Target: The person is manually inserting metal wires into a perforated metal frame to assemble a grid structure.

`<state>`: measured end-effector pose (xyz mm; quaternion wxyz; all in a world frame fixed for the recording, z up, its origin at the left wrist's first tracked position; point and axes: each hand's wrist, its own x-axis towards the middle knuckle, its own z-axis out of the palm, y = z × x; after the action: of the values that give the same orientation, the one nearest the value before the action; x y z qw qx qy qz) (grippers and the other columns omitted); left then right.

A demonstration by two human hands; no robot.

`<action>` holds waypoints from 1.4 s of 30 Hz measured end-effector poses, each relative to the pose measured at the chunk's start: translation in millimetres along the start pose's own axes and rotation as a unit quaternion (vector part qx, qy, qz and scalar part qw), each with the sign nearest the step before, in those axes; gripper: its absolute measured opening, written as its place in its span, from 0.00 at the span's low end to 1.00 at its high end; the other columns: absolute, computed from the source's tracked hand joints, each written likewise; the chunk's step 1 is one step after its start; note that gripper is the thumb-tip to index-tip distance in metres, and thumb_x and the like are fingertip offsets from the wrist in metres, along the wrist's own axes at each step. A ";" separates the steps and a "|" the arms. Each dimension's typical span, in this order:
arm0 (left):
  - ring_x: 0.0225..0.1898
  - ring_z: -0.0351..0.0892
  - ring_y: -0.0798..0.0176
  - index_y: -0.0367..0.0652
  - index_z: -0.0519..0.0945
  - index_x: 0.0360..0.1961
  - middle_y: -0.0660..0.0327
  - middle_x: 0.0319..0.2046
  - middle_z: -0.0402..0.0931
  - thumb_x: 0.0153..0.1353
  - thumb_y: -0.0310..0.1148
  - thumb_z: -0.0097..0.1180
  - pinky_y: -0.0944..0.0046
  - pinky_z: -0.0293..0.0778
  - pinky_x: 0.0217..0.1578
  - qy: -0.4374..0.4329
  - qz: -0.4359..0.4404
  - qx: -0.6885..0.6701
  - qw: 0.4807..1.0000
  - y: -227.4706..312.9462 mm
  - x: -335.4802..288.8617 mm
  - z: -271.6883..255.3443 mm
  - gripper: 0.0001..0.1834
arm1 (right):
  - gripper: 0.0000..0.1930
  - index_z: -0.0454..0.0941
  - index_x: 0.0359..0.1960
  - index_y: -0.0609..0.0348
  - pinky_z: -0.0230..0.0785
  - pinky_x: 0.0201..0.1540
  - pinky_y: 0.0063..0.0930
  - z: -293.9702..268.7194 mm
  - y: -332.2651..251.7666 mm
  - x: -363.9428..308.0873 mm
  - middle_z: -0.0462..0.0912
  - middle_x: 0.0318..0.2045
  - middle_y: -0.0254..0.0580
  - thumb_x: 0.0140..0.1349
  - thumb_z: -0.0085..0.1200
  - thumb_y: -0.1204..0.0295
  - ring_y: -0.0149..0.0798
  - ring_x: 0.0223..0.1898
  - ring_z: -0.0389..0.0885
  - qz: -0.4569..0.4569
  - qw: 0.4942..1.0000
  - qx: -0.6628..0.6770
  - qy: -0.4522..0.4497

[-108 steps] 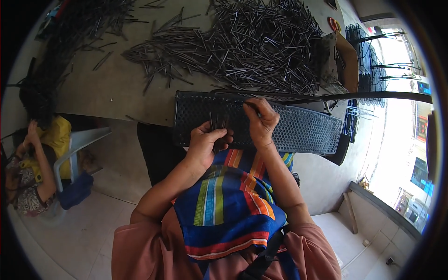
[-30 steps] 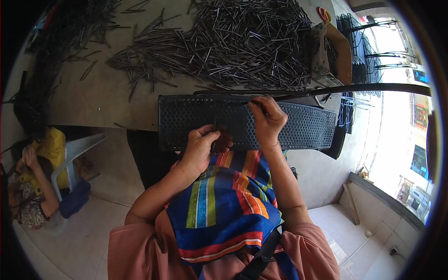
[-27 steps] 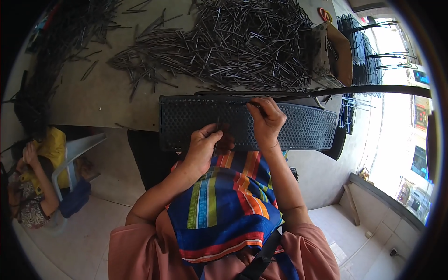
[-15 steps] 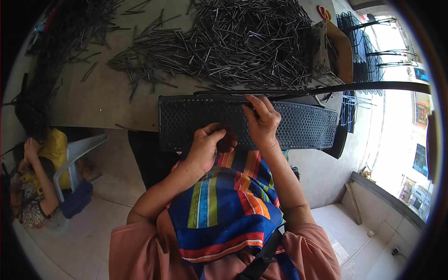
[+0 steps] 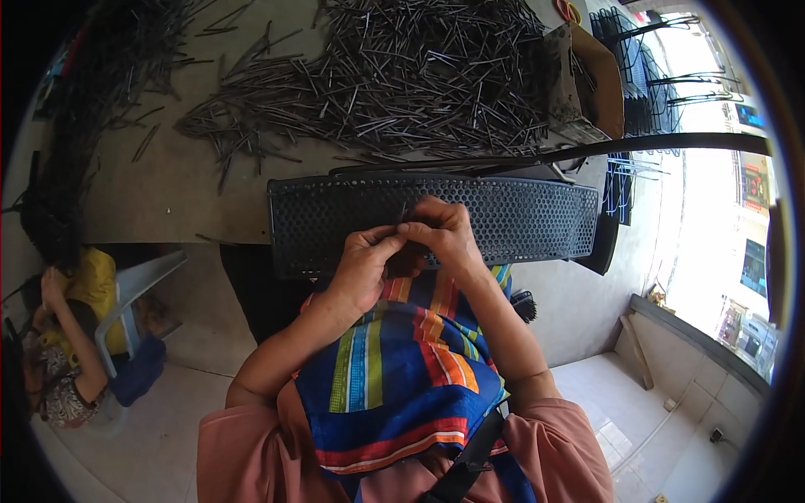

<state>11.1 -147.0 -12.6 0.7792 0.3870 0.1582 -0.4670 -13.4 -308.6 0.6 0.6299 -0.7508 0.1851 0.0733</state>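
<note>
A long black perforated metal panel (image 5: 520, 220) lies at the near edge of the table, partly over my lap. My left hand (image 5: 362, 267) and my right hand (image 5: 444, 238) meet at its near middle, fingertips pinched together on a thin dark metal rod (image 5: 402, 213) that stands against the panel's holes. Both hands touch the panel. Below them lies a bright striped cloth (image 5: 402, 369) on my lap.
A big heap of thin dark metal rods (image 5: 419, 75) covers the far table, more at the far left (image 5: 101, 75). A brown box (image 5: 587, 80) and black wire racks (image 5: 646, 75) stand at right. A person (image 5: 67, 335) sits on the floor at left by a grey chair.
My right hand has come down from the panel's top edge toward its near middle. Both hands now pinch together at one spot. The panel sits slightly lower in view.
</note>
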 end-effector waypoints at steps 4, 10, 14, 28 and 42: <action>0.30 0.84 0.62 0.35 0.80 0.40 0.55 0.31 0.83 0.66 0.28 0.50 0.65 0.82 0.31 0.000 -0.010 0.020 1.000 2.1 -3.2 10.2 0.09 | 0.09 0.76 0.20 0.65 0.62 0.23 0.19 -6.1 7.6 2.1 0.75 0.18 0.29 0.53 0.62 0.76 0.21 0.21 0.70 0.061 0.995 0.077 -0.008; 0.25 0.83 0.62 0.33 0.79 0.37 0.54 0.27 0.82 0.68 0.30 0.46 0.68 0.79 0.26 0.013 0.048 0.098 0.994 -3.1 -0.5 17.9 0.12 | 0.08 0.77 0.21 0.63 0.60 0.22 0.19 -9.6 3.9 0.5 0.75 0.17 0.27 0.55 0.60 0.76 0.20 0.20 0.69 0.085 0.988 0.129 -0.021; 0.27 0.84 0.61 0.33 0.78 0.39 0.53 0.30 0.82 0.69 0.31 0.46 0.67 0.80 0.27 0.007 0.062 0.129 0.990 -3.9 3.5 13.7 0.12 | 0.03 0.78 0.28 0.62 0.57 0.20 0.16 -16.3 8.7 -4.7 0.74 0.18 0.27 0.58 0.58 0.78 0.20 0.18 0.67 0.076 0.978 0.187 0.047; 0.30 0.85 0.58 0.34 0.78 0.43 0.50 0.33 0.83 0.67 0.32 0.47 0.65 0.81 0.30 0.061 0.015 0.093 0.994 1.1 8.2 2.0 0.12 | 0.08 0.78 0.33 0.66 0.66 0.28 0.16 -27.1 9.4 18.1 0.80 0.29 0.37 0.50 0.60 0.87 0.25 0.25 0.75 -0.303 0.913 -0.106 0.251; 0.30 0.85 0.60 0.35 0.78 0.43 0.52 0.33 0.83 0.67 0.28 0.45 0.65 0.80 0.30 0.045 0.007 0.101 0.994 2.2 10.6 1.3 0.11 | 0.09 0.80 0.33 0.63 0.65 0.26 0.18 -26.0 -0.8 24.5 0.79 0.28 0.37 0.49 0.63 0.84 0.26 0.23 0.75 -0.305 0.907 -0.179 0.230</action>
<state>18.2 -153.8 -17.2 0.7315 0.4857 0.1426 -0.4568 6.3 -338.4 -2.0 0.4162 -0.8670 0.0704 -0.2646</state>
